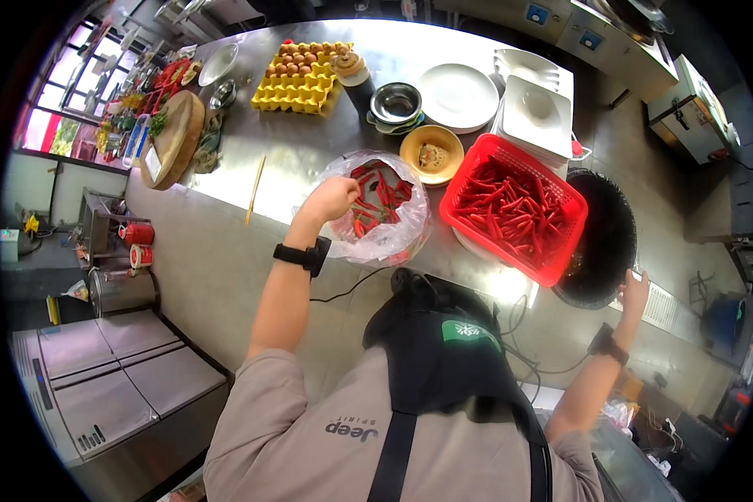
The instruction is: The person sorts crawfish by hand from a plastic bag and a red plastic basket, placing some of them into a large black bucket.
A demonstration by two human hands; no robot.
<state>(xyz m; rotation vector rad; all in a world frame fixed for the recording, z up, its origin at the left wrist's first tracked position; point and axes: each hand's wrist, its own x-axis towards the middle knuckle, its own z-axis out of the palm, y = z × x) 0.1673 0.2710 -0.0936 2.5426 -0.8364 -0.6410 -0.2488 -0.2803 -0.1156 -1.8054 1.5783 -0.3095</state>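
My left hand point(332, 197) is at the left rim of a clear plastic bag point(414, 229), its fingers curled over red chillies point(386, 194) inside. Whether a chilli is pinched between those fingers is hidden. To the right of the bag, a red plastic basket point(496, 246) full of red chillies point(508, 204) stands at the table's edge. Far to the right, my right hand point(634, 290) is beside the rim of a large black bin point(602, 232). A small pale spot shows at its fingertips, too small to identify.
Behind the bag and basket stand a brown bowl point(448, 144), metal bowls point(396, 102), white plates point(458, 97), square white dishes point(536, 119) and a sauce bottle point(356, 85). An egg tray point(292, 97), chopsticks point(255, 190) and a round wooden chopping board point(185, 138) lie leftward on the steel table point(232, 141).
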